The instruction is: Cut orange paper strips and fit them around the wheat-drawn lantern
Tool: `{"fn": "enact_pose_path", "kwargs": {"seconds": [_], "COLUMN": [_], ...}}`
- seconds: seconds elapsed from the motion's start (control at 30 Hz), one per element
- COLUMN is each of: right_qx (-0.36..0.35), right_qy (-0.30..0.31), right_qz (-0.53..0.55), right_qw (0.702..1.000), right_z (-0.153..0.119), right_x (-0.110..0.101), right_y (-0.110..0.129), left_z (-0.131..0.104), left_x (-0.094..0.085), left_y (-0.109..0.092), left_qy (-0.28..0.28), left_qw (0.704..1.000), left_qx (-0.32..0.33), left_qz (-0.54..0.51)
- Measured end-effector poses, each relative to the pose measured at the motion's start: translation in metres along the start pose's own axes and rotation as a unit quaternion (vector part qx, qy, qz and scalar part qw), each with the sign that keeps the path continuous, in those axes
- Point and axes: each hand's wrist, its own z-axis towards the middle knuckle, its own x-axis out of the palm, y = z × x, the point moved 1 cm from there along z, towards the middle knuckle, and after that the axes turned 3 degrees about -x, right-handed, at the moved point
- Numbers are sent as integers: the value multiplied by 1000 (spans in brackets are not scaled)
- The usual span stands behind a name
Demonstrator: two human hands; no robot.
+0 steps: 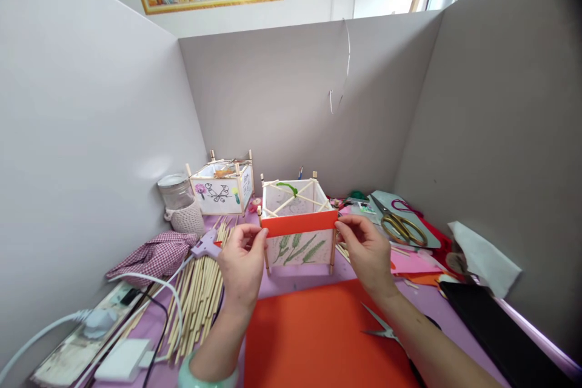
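Note:
A red paper strip [300, 224] stretches across the upper front of a small lantern [297, 251], a box of wooden sticks with white panels. Green leaf shapes mark its front panel, and crossed sticks with a green twist [288, 188] span its open top. My left hand [243, 260] pinches the strip's left end at the corner post. At the opposite corner, my right hand [365, 247] pinches the other end. Below the lantern lies a large red sheet [313, 339], with open scissors [384, 330] on its right part, half hidden under my right forearm.
A second lantern [220, 194] and a glass jar [177, 194] stand at the back left. Wooden sticks [200, 297], a glue gun [207, 245] and a power strip [73, 339] with cables lie left. Gold-handled scissors [402, 227] and a black slab [495, 327] are right.

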Motion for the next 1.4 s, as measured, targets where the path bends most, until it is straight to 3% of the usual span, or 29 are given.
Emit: {"fn": "enact_pose_path", "kwargs": {"seconds": [0.23, 0.33, 0.53, 0.6, 0.73, 0.83, 0.93, 1.0, 1.03, 1.1, 1.17, 1.23, 1.4], "right_qx": [5, 31, 134, 162, 196, 184, 79, -39, -63, -32, -3, 0, -5], "right_qy": [-2, 5, 92, 89, 75, 106, 160, 185, 181, 227, 300, 338, 371], "right_qz": [-19, 20, 148, 186, 214, 151, -40, -230, -309, -395, -412, -399, -402], "right_qw": [1000, 999, 975, 965, 954, 965, 983, 955, 931, 889, 860, 852, 837], "right_z": [-1, -2, -8, -16, -49, -78, -96, -99, -99, -99, -100, -101, -99], "right_x": [-1, -3, -15, -19, -19, -23, -48, -78, -95, -126, -148, -160, -162], "right_y": [1, 4, 25, 33, 50, 58, 56, 49, 43, 31, 22, 19, 25], "left_z": [-4, -9, -24, -35, -70, -94, -105, -107, -107, -109, -110, -111, -110], "left_x": [-1, -7, -20, -19, -5, 4, 7, 8, 9, 10, 12, 13, 12], "left_y": [-2, -10, -27, -28, -23, -16, -7, 1, 4, 10, 14, 17, 19], "left_qy": [11, 28, 56, 86, 221, 264, 236, 212, 209, 216, 226, 227, 229], "left_qw": [1000, 998, 983, 971, 935, 918, 927, 932, 934, 934, 931, 931, 925], "left_qx": [-17, -20, -44, -65, -139, -178, -189, -193, -193, -196, -197, -197, -213], "left_qz": [-21, -44, -168, -211, -241, -235, -222, -221, -216, -208, -207, -208, -214]}}
